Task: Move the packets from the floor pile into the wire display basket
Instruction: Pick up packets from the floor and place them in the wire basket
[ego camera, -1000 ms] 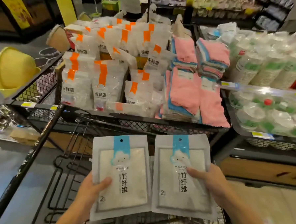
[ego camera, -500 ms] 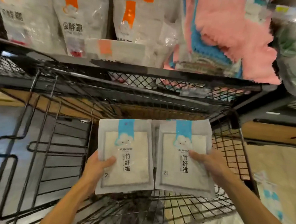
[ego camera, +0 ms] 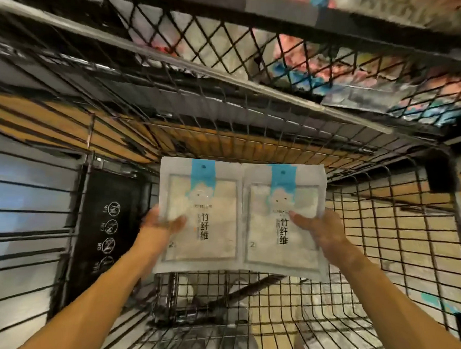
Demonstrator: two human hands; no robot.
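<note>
Dim warm indoor light, no clear source, no hard shadows. Heavy motion blur and smearing across the frame; the upper shelf mesh (ego camera: pixel 230 49) and goods behind it are mush. Wide-angle bends the wire basket (ego camera: pixel 380 249) bars at the edges. Print on the packets (ego camera: pixel 200 212) is soft, big characters barely legible. Mild sheen on the plastic.

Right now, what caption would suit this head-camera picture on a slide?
Left hand and right hand each hold a white, blue-tabbed packet side by side over the wire basket.
</note>
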